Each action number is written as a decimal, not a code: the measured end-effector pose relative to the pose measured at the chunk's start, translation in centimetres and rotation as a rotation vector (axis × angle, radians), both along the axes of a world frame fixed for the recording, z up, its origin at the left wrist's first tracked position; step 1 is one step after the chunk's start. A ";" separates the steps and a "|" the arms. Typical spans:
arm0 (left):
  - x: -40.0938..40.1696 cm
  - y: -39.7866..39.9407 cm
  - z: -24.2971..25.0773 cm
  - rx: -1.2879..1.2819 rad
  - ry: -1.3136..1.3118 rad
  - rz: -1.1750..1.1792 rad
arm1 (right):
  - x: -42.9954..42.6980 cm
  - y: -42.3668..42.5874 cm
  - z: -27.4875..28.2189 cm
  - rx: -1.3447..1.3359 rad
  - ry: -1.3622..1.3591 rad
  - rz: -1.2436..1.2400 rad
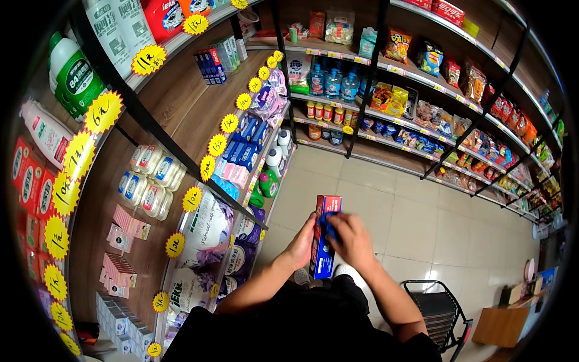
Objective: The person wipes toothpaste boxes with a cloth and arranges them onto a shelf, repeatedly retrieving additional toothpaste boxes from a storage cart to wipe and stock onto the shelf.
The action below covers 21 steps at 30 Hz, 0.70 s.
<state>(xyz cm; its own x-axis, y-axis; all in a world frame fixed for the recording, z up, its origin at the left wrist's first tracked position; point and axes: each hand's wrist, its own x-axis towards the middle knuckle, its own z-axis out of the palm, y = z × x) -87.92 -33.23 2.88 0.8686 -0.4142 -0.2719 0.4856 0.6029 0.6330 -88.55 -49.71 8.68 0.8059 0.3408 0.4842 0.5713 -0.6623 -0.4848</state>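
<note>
A long red and blue carton (324,260), most likely a toothpaste box, is held upright before my body. My left hand (302,242) grips its left side. Against its front face my right hand (350,235) presses a blue cloth (329,225), its fingers bent over it and slightly blurred. Similar dark blue and red boxes (210,68) stand stacked on the upper left shelf, beside pale green boxes (227,53).
Shelves with soaps (154,181), washing powder bags (206,226) and yellow price tags run close along my left. Snack shelves (434,90) curve across the back and right. A black folding chair (436,307) and a wooden cabinet (500,323) stand at the lower right on the tiled floor.
</note>
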 end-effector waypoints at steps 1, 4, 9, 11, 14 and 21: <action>0.3 -0.5 0.3 0.025 -0.026 0.025 | 2.0 -0.3 0.3 0.031 -0.013 -0.022; 2.0 -0.9 -0.2 0.048 -0.006 -0.023 | 7.1 -1.0 2.0 0.051 -0.030 0.007; 5.5 -3.7 0.5 0.055 -0.049 0.212 | 9.8 -2.6 1.9 -0.020 -0.024 0.182; 7.3 -4.8 0.3 -0.033 -0.013 0.202 | 10.3 -3.7 1.0 -0.024 -0.008 0.248; 10.3 -5.7 -0.6 -0.034 0.013 0.291 | 10.7 -6.0 0.4 -0.042 0.005 0.373; 16.2 -11.4 3.3 0.047 -0.106 0.599 | 12.4 -14.0 -0.7 0.109 0.103 0.405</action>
<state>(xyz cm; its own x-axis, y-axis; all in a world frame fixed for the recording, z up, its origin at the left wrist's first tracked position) -71.68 -44.60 6.18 0.9702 0.1653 -0.1773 0.0033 0.7221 0.6918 -76.14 -63.69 7.94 0.6636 0.5908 0.4588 0.7194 -0.3360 -0.6079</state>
